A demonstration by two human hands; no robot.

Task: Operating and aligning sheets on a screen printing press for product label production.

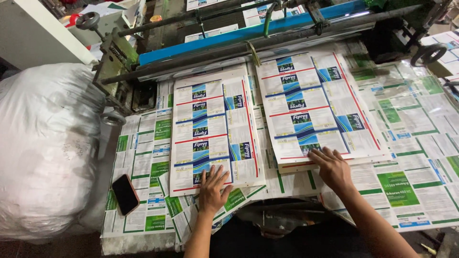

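Two stacks of printed label sheets, white with red lines and blue-green panels, lie on the work table in front of a machine. My left hand (213, 188) rests flat, fingers spread, on the near edge of the left stack (213, 126). My right hand (332, 168) presses flat on the near edge of the right stack (318, 107). Neither hand grips anything.
A table (420, 191) papered with green-and-white printed sheets. A dark phone (125, 194) lies at the near left. A large white sack (45, 148) stands on the left. The machine's blue bar (248, 34) and rollers run across the back, with handwheels (88, 21) at its sides.
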